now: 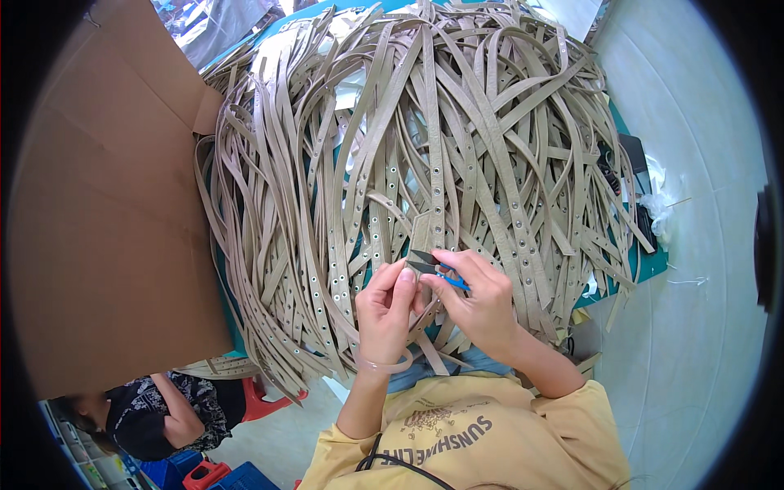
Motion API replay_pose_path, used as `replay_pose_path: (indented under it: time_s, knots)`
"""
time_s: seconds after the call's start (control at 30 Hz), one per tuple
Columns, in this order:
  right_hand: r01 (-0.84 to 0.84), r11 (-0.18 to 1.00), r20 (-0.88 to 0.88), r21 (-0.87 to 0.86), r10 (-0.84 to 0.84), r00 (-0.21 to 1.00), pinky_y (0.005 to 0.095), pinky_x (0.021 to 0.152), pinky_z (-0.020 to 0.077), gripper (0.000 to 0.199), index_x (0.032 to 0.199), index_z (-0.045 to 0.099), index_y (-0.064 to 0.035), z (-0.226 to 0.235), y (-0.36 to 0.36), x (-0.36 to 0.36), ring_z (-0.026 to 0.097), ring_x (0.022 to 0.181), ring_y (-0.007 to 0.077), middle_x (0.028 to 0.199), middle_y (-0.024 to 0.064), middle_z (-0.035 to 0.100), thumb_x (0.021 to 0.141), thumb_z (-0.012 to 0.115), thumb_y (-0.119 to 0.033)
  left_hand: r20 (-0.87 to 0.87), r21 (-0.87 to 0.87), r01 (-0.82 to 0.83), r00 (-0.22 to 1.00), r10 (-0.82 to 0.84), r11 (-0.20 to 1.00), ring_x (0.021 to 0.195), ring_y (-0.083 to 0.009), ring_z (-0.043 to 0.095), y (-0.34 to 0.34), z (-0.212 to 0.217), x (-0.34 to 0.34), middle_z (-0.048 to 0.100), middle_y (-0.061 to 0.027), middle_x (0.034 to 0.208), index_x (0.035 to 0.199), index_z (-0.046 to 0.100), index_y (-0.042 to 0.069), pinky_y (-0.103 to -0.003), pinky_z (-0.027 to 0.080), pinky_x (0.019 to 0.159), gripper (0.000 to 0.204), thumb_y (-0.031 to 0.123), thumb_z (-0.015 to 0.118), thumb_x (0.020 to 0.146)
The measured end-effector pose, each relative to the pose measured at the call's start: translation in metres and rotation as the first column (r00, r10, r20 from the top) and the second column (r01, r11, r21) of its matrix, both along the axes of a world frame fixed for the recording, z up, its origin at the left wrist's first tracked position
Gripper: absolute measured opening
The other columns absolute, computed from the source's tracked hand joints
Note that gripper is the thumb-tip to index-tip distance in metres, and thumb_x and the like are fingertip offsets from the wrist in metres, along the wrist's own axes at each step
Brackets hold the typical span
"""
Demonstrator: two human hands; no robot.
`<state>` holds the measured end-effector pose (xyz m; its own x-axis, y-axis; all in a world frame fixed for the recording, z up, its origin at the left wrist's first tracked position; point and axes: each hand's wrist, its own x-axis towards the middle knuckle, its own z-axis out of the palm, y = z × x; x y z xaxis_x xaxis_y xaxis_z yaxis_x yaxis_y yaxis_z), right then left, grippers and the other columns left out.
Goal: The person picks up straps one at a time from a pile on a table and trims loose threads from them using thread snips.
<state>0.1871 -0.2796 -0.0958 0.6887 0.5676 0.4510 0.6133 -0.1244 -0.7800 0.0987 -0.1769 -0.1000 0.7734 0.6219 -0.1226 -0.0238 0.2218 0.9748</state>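
My right hand [478,304] grips a pair of small thread snips [452,279] with blue handles and dark blades. The blades point left, at a beige strap end held between the fingertips of my left hand [385,304]. A pale bangle circles my left wrist. Around and beyond both hands, a big heap of beige belt straps [437,139] covers the table, many of them punched with metal eyelets. Just past the snips, one strap tip [420,227] lies close to my fingers. Whether the blades touch the strap cannot be made out.
A large brown cardboard box [122,212] stands at the left. The green tabletop [653,265] shows at the right, by clear plastic scraps [658,208]. Lower left, another person [163,412] sits near a red stool [265,402] and blue bins [243,478].
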Motion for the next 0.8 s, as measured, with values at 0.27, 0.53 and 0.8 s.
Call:
replay_pose_path:
  time_s: [0.27, 0.53, 0.8]
  knots:
    - [-0.024, 0.999, -0.128, 0.033, 0.028, 0.991, 0.0262, 0.058, 0.0474, 0.026, 0.098, 0.063, -0.0013, 0.005, -0.001, 0.002, 0.060, 0.066, 0.0172, 0.078, 0.0103, 0.062, 0.073, 0.071, -0.007, 0.005, 0.120, 0.007, 1.000, -0.007, 0.993, 0.060, -0.0065, 0.051, -0.003, 0.005, 0.000, 0.048, -0.0028, 0.078, 0.106, 0.058, -0.006, -0.019, 0.040, 0.054, 0.022, 0.008, 0.050, 0.092]
    - [-0.044, 0.997, -0.060, 0.059, 0.048, 0.997, 0.0267, 0.056, 0.0464, 0.023, 0.096, 0.063, -0.0013, -0.002, 0.000, 0.004, 0.058, 0.063, 0.0172, 0.077, 0.0102, 0.062, 0.075, 0.070, -0.006, 0.020, 0.135, 0.012, 1.000, -0.015, 0.991, 0.060, -0.0064, 0.051, -0.002, 0.003, -0.001, 0.047, -0.0026, 0.078, 0.108, 0.057, -0.006, -0.019, 0.040, 0.055, 0.023, 0.007, 0.049, 0.092]
    - [0.052, 0.996, -0.225, 0.072, -0.034, 0.974, 0.0283, 0.056, 0.0461, 0.024, 0.096, 0.061, -0.0009, 0.011, -0.002, 0.013, 0.057, 0.062, 0.0203, 0.077, 0.0105, 0.060, 0.074, 0.070, -0.007, -0.031, -0.114, 0.024, 0.999, -0.028, 0.993, 0.056, -0.0049, 0.046, 0.000, 0.005, -0.005, 0.050, -0.0017, 0.073, 0.106, 0.058, -0.006, -0.018, 0.037, 0.053, 0.022, 0.009, 0.049, 0.092]
